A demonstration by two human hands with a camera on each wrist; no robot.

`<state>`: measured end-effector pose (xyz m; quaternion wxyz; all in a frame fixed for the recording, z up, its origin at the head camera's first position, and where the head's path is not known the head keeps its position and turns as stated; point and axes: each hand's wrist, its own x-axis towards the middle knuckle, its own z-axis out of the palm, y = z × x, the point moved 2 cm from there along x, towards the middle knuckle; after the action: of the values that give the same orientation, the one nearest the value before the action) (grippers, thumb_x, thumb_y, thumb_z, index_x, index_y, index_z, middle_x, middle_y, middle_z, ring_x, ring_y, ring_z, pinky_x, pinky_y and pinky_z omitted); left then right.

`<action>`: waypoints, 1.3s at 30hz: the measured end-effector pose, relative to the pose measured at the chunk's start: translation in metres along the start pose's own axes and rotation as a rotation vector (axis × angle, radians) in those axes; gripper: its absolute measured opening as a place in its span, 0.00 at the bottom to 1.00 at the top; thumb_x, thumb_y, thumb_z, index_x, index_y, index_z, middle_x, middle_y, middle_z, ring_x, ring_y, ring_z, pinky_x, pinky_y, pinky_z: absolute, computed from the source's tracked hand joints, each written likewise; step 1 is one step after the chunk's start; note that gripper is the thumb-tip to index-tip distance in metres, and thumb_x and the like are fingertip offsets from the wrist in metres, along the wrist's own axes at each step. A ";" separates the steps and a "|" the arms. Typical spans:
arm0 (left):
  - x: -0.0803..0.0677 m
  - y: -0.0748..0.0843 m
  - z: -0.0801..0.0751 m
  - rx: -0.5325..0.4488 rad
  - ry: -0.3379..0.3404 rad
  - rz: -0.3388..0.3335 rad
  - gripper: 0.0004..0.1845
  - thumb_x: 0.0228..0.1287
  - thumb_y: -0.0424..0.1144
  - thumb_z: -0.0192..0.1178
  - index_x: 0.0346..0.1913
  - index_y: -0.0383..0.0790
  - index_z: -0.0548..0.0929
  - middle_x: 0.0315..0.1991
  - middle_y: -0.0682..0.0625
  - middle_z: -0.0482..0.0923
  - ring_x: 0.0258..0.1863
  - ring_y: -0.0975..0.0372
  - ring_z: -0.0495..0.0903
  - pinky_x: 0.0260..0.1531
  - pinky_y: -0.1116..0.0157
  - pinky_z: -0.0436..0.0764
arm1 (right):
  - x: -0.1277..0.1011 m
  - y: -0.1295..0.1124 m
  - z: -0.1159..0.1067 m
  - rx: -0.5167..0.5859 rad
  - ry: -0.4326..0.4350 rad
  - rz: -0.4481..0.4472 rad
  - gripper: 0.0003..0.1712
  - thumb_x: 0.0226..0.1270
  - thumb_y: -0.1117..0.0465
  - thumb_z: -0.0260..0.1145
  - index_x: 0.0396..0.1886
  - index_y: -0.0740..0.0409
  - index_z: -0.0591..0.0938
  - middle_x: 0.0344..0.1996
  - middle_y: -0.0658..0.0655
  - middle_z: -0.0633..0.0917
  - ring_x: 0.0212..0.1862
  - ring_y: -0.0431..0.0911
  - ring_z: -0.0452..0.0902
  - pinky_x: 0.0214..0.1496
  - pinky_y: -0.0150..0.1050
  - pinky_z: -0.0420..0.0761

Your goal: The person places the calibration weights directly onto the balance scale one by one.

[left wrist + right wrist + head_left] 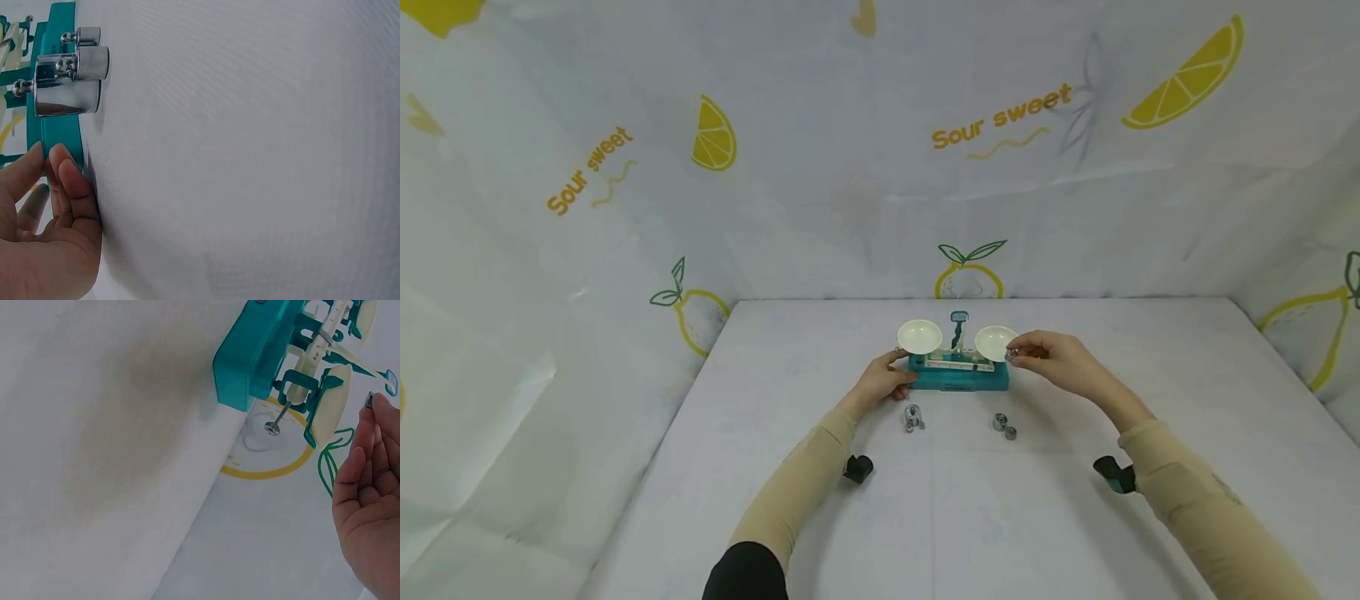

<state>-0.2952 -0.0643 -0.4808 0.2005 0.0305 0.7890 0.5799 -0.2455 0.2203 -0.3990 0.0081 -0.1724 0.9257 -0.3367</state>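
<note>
A teal balance scale (958, 379) with two cream pans stands toward the back of the table. At the left end of its base, my left hand (882, 379) grips with thumb and fingers; in the left wrist view its curled fingertips (75, 178) lie right at the base's edge. Beside the right pan (995, 342), my right hand (1052, 360) pinches a small shiny metal weight (369, 400) between thumb and fingers, raised about pan height. The left pan (919, 336) holds nothing visible. Several silver weights (913, 417) stand in front of the scale's left side.
Two more silver weights (1002, 423) stand in front of the scale's right side. A white cloth covers the table (970, 525), and a lemon-printed sheet (850, 183) hangs behind. The beam's right end carries an adjusting nut (272, 428). Dark wrist mounts (858, 469) stick out from both sleeves.
</note>
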 end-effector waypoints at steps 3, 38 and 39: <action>0.000 0.000 0.000 0.003 0.006 0.003 0.30 0.61 0.34 0.60 0.66 0.40 0.66 0.17 0.52 0.72 0.16 0.66 0.72 0.19 0.73 0.73 | 0.006 -0.003 0.002 -0.031 0.026 -0.015 0.14 0.65 0.60 0.62 0.48 0.61 0.80 0.35 0.57 0.82 0.37 0.46 0.73 0.36 0.34 0.75; 0.002 0.000 0.000 0.024 0.011 -0.003 0.29 0.60 0.34 0.61 0.65 0.42 0.67 0.17 0.51 0.73 0.15 0.65 0.71 0.19 0.72 0.72 | 0.035 -0.008 0.013 -0.096 0.057 -0.004 0.15 0.64 0.63 0.61 0.48 0.66 0.80 0.35 0.61 0.83 0.35 0.48 0.72 0.34 0.37 0.72; 0.001 0.000 0.000 0.026 0.013 -0.002 0.29 0.60 0.34 0.61 0.65 0.42 0.68 0.17 0.51 0.73 0.15 0.65 0.71 0.19 0.72 0.72 | 0.033 -0.009 0.012 -0.095 0.063 -0.008 0.15 0.64 0.63 0.62 0.48 0.66 0.81 0.35 0.61 0.82 0.35 0.48 0.72 0.34 0.37 0.72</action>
<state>-0.2962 -0.0639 -0.4807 0.1957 0.0287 0.7978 0.5696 -0.2725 0.1956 -0.3997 -0.0306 -0.1658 0.9397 -0.2975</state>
